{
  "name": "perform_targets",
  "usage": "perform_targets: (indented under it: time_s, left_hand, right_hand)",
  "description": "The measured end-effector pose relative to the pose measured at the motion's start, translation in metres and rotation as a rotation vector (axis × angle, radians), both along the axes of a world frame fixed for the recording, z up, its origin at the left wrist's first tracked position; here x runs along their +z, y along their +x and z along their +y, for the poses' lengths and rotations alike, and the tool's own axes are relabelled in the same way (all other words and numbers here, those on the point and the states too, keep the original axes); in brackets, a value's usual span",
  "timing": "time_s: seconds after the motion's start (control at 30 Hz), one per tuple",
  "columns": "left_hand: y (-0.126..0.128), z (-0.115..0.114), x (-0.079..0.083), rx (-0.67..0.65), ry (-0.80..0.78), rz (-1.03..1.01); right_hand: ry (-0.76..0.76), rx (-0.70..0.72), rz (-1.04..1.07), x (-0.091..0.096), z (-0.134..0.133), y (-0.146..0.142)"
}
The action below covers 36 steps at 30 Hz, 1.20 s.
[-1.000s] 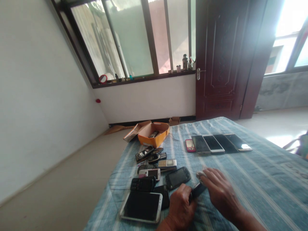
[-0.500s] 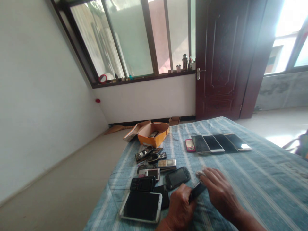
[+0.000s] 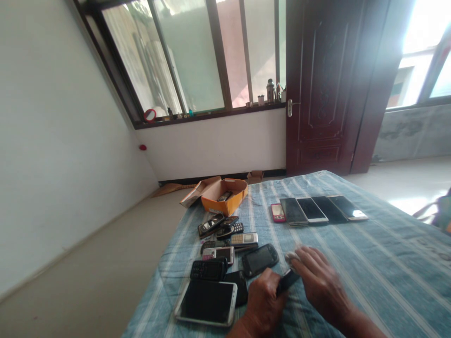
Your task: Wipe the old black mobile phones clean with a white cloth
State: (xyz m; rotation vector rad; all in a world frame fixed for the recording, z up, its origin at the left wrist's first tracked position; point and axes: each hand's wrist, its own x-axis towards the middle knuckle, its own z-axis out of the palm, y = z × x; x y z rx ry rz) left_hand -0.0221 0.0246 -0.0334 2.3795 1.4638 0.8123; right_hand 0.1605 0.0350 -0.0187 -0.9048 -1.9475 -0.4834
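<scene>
My left hand is closed round one end of a dark mobile phone, held tilted above the striped cloth. Fingers of my right hand are bent over a crumpled whitish cloth, pressed at the phone's far end. Left of my left hand lie a large white-framed smartphone and a black phone partly under it. A dark rounded phone rests just beyond my left hand. Part of the held phone is hidden by my fingers.
Several old keypad phones lie in a cluster at the left of the striped bed cover. An open orange box with a phone inside stands behind them. Farther right, a pink phone and several smartphones lie in a row.
My right hand and the whitish cloth have shifted slightly left along the held phone. My left hand keeps its hold, and the other phones lie as before.
</scene>
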Motion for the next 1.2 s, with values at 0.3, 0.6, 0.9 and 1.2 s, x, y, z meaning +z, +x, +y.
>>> perform_targets:
  time_s: [0.3, 0.6, 0.9, 1.2]
  left_hand:
    - [-0.001, 0.001, 0.000, -0.089, 0.053, -0.059]
    - [0.001, -0.004, 0.008, 0.026, -0.073, 0.056]
    - [0.000, 0.000, 0.003, -0.015, -0.043, 0.004]
    - [0.001, -0.003, 0.007, -0.004, 0.009, 0.025]
  right_hand:
    - [0.031, 0.066, -0.034, 0.003, -0.009, -0.015]
    - [0.000, -0.116, -0.007, -0.006, 0.013, 0.018]
    - [0.023, 0.030, -0.030, -0.003, -0.002, -0.002]
    - [-0.001, -0.078, -0.006, -0.006, 0.010, 0.013]
